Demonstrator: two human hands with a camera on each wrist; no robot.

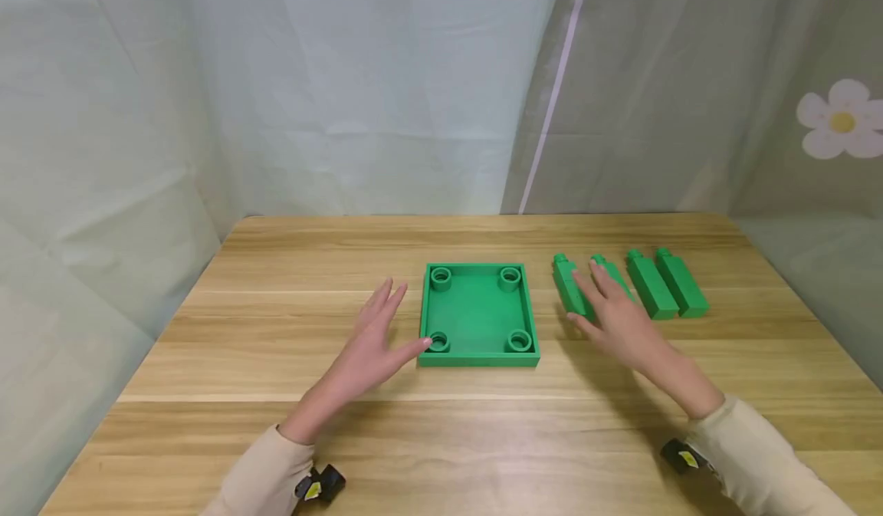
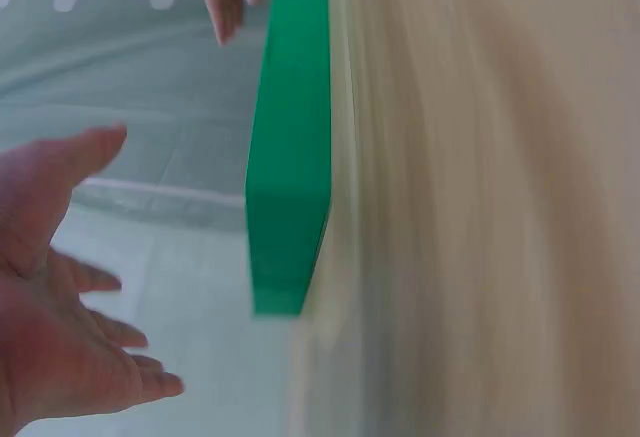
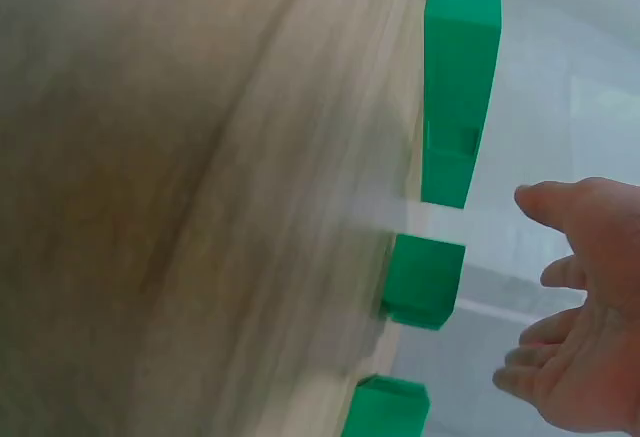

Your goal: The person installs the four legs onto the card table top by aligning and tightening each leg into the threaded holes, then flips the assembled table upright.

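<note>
The green tray (image 1: 479,317) sits flat near the middle of the table, a square with a raised rim and four round sockets, one in each inner corner. All four sockets look empty. Off at its 3 o'clock lie four green pegs (image 1: 631,286) side by side in a row, each a long block with a small round stub at the far end, all on their sides. So judging by how things lie, nothing has been fitted yet: every peg is loose on the table and the whole of the work is left.

Your left hand (image 1: 372,343) is spread wide just at the tray's 9 o'clock, fingers straight, thumb tip at or very near the tray's near-left corner; it holds nothing. The left wrist view shows the palm open beside the tray's edge, apart from it. Your right hand (image 1: 617,313) is also wide, fingers straight, over the two pegs nearest the tray and gripping neither; whether it touches them I cannot tell. The right wrist view shows that palm open with peg ends just beside it.

The table (image 1: 276,424) is pale wood with a long grain running left to right. Behind it, at 12 o'clock, hangs a pale cloth backdrop, and at 2 o'clock a curtain bears a white flower (image 1: 840,121) with a yellow centre.
</note>
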